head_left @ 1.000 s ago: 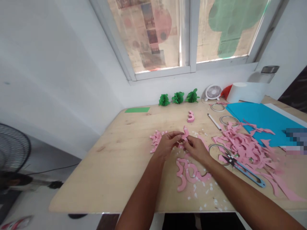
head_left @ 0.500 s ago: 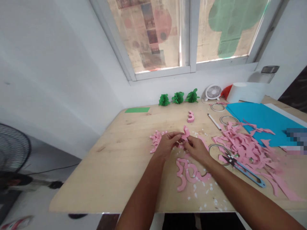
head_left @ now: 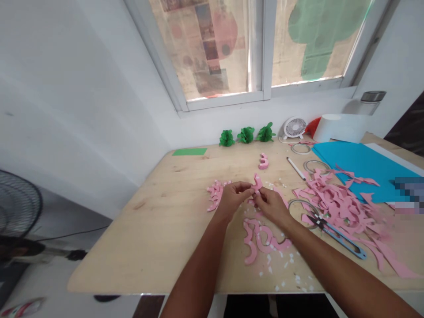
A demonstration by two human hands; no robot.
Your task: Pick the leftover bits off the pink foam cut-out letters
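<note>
The wooden surface [head_left: 159, 229] is strewn near its edge with white scraps [head_left: 297, 279], on the near side of the curved pink cutout [head_left: 257, 181]. Nearer than that cutout, wavy pink pieces [head_left: 258, 240] are laid flat; nearer and to its right, blue-handled snips [head_left: 331, 230] are set down. The cutout itself is held over the surface, clamped by the fingers of both the left grip [head_left: 232, 198] and the right grip [head_left: 272, 205]. To its left, small pink shapes [head_left: 215, 194] are piled; to its right, pink offcuts [head_left: 341, 203] are heaped. Beyond it are placed green paper ornaments [head_left: 246, 135] and, farther right, a white desk fan [head_left: 294, 127]. Behind these, the white wall [head_left: 198, 126] is broken by a grey-framed window [head_left: 266, 48].
</note>
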